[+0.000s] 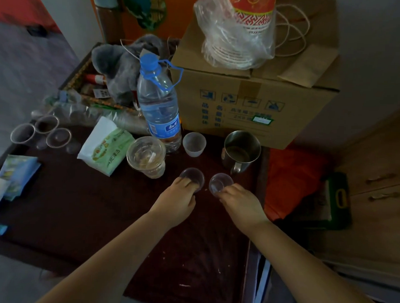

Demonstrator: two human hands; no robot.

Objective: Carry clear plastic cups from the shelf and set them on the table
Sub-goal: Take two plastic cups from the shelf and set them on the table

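Two small clear plastic cups stand side by side on the dark brown table [90, 204]. My left hand [178, 199] grips the left cup [192, 176] at its near rim. My right hand [242, 203] holds the right cup [220, 182] the same way. Three more clear cups [45, 132] sit at the table's far left. A frosted white cup [194, 144] stands just beyond my hands.
A water bottle [158, 104], a large clear cup with a lid [146, 156], a steel mug [241, 151] and a tissue pack [106, 145] crowd the middle. A cardboard box [253, 89] stands at the back right. An orange bag [293, 179] lies right of the table.
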